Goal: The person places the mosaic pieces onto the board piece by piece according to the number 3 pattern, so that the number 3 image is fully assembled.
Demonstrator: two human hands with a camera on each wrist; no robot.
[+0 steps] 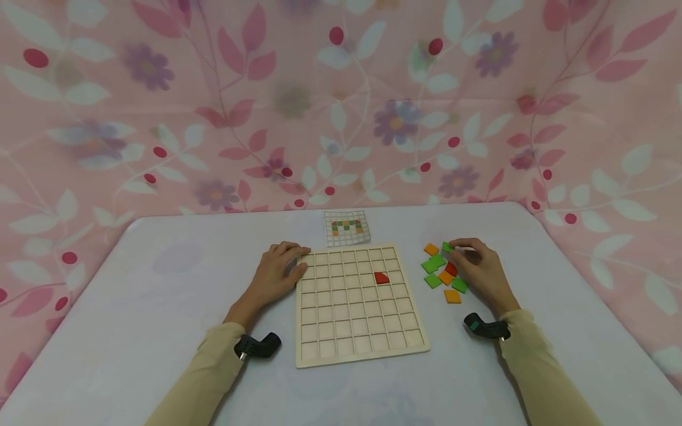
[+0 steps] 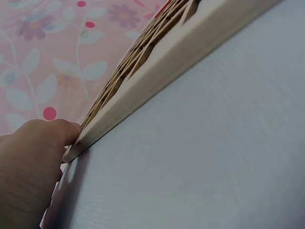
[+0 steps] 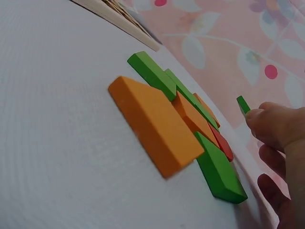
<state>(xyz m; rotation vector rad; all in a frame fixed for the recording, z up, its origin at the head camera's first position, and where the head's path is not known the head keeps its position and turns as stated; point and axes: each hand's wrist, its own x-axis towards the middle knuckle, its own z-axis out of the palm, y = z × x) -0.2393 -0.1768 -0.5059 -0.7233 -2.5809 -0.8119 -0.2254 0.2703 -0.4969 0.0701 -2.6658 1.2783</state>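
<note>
A pale wooden grid board (image 1: 348, 307) lies on the table, with one red rounded tile (image 1: 381, 278) in a cell on its right side. At the board's far left corner, my left hand (image 1: 277, 272) holds the edge; the thumb lies on the rim in the left wrist view, while most fingers are hidden there. To the right of the board, my right hand (image 1: 482, 269) pinches a green tile (image 3: 243, 104) between thumb and fingertip, raised over the pile. Below it lie green tiles (image 1: 433, 280), orange tiles (image 1: 452, 296) and a red tile (image 3: 221, 143).
Behind the board lies a small printed grid card (image 1: 347, 228) with coloured cells. A white cloth (image 1: 176, 296) covers the table. Pink floral fabric (image 1: 341, 118) hangs behind its far edge.
</note>
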